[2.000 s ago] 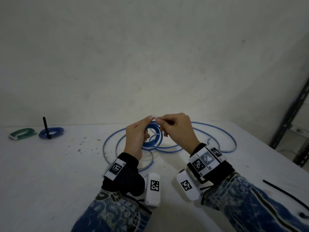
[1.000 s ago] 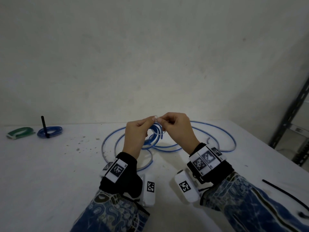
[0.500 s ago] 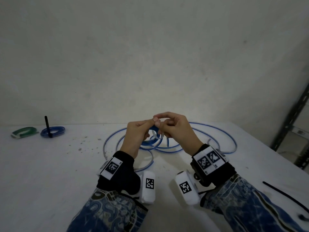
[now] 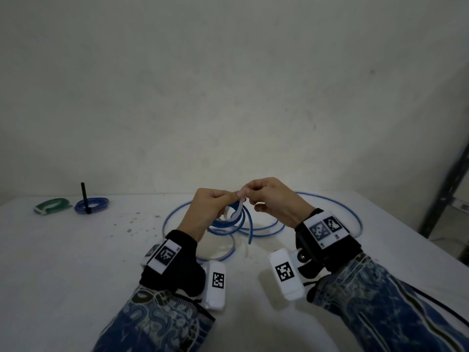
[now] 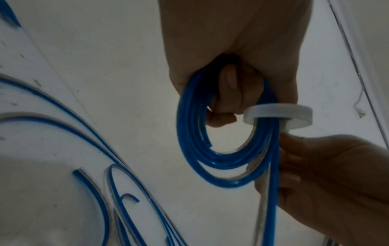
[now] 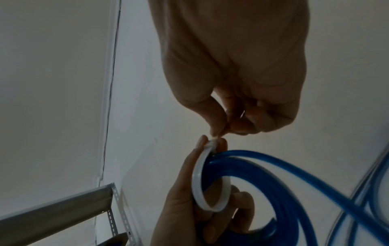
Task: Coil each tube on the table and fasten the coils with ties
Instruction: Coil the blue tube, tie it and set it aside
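My left hand (image 4: 232, 198) holds a small coil of blue tube (image 4: 225, 222) above the table, its fingers curled through the coil (image 5: 210, 149). A white tie (image 4: 239, 209) loops around the coil's strands (image 6: 273, 174). The left thumb and forefinger pinch the tie (image 6: 202, 183) at its top. My right hand (image 4: 250, 194) pinches the tie's end just above that spot (image 6: 221, 133). The rest of the blue tube (image 4: 337, 203) lies in loose loops on the white table (image 4: 76, 262).
At the far left of the table lie a green coil (image 4: 52, 205) and a blue coil (image 4: 92, 204) bound with a black tie. Another black tie (image 4: 436, 304) lies at the right edge. A grey metal shelf frame (image 4: 451, 189) stands right of the table.
Both hands stayed together over the coil and rose slightly. The white tie now shows as a closed loop around the strands, and one tube end hangs below the coil.
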